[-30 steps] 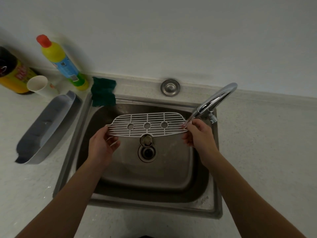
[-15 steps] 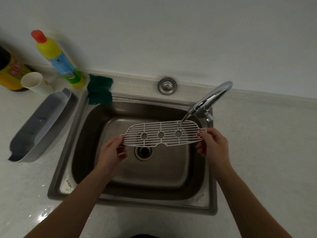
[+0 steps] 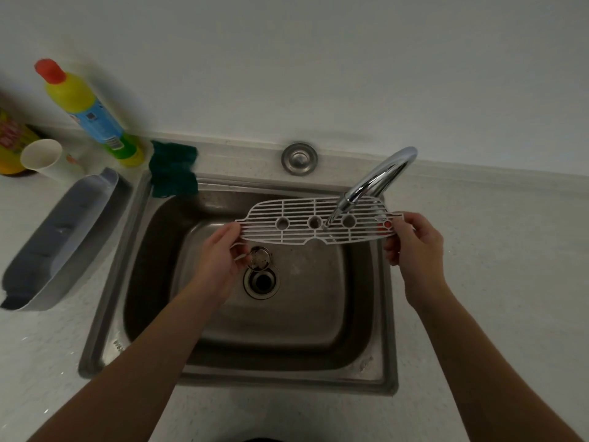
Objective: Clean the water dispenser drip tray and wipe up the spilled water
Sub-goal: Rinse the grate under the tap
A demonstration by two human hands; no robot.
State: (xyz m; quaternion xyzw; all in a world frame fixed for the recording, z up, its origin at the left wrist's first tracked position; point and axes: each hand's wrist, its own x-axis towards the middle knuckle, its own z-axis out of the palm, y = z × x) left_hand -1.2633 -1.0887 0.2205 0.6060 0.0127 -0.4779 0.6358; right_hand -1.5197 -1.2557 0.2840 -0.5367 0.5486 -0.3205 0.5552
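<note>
A white slotted drip tray grate with three round holes is held flat over the steel sink, under the chrome faucet spout. My left hand pinches its left end and my right hand pinches its right end, beside a small red dot on the grate. The grey drip tray basin lies on the counter left of the sink. A green sponge hangs over the sink's back left corner.
A yellow detergent bottle with a red cap, a white paper cup and another yellow bottle stand at the back left. The sink drain is open with a strainer beside it. A round metal cap sits behind the sink.
Both hands carried the grate rightward until its middle came under the faucet spout. The view shifted slightly.
</note>
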